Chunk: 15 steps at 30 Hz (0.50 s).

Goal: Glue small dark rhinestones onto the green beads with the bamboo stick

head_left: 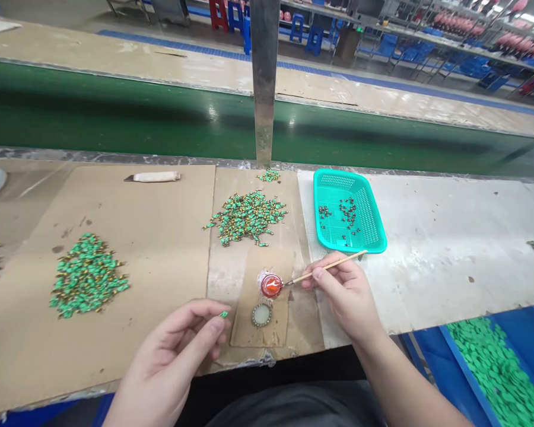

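Note:
My left hand [178,350] pinches a small green piece [223,314] between thumb and forefinger, low over the cardboard mat [160,237]. My right hand [345,290] grips a thin wooden brush [327,267] whose tip dips into a small cap of red-orange paint [271,285]. A second cap with pale contents [261,315] lies just below the paint. A heap of green and gold pieces [248,217] sits beyond the caps.
A teal mesh tray [369,228] with several dark pieces stands right of the heap. Another green pile [86,276] lies at left, a wrapped knife [153,177] behind it. A metal post [264,83] rises before the green conveyor [115,118]. A blue bin [502,370] holds green pieces.

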### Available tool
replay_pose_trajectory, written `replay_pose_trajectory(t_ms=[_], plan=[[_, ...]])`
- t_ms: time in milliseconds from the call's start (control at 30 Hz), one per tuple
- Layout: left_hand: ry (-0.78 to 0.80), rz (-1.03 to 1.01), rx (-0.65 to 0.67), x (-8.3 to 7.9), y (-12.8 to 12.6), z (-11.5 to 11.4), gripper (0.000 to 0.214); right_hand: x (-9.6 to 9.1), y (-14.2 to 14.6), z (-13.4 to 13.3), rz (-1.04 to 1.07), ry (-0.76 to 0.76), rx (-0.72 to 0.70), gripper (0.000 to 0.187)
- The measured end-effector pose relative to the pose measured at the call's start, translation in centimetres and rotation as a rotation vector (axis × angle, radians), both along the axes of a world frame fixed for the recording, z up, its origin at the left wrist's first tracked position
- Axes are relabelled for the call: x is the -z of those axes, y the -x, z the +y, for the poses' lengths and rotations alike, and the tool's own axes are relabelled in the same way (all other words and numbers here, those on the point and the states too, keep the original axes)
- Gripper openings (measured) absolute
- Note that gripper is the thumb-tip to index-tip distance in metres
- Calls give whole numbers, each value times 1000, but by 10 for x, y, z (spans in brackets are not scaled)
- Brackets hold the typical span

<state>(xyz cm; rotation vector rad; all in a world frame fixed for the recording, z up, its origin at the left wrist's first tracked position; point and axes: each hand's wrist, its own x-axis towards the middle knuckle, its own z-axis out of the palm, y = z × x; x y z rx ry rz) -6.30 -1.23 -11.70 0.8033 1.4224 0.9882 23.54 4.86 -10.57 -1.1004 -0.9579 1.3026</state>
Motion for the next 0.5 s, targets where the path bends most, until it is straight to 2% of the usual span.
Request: replay_pose_trajectory(t_ms=[333,500], plan=[[8,60,-58,-7,-15,-3,57,4,-1,-1,-22,14,25,36],[-1,121,-8,-6,-13,-10,54,3,-1,0,-17,10,24,34]])
